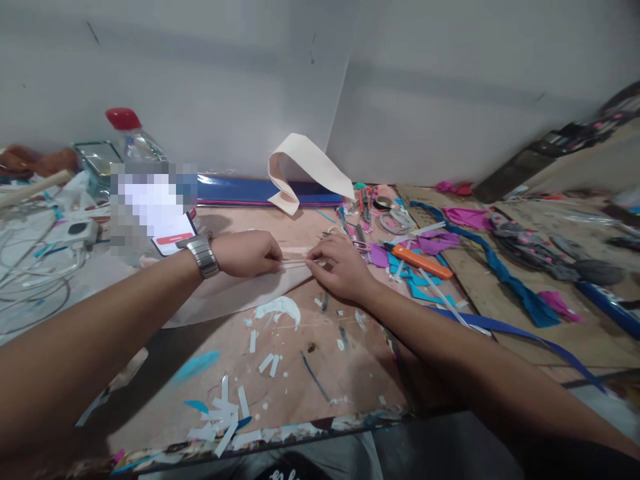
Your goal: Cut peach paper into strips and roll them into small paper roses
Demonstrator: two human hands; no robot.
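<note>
My left hand (253,253), below a metal watch (204,256), is closed with its fingertips pinching the edge of a pale cream sheet (220,297), perhaps paper or thin fabric. Facing it, a short gap away, my right hand (345,268) has its thumb and fingers closed on the same edge. Narrow folds run between the two hands. Beneath my left wrist the sheet spreads out over the wooden board. A separate cream strip (313,163) stands curled in a loop behind the hands.
An orange utility knife (420,260) lies right of my right hand among coloured scraps and a tape roll (395,219). A blurred-out phone (170,233) stands left, before a red-capped bottle (123,120). White paper snippets (225,413) litter the worktable (350,373). Cables (30,267) sit far left.
</note>
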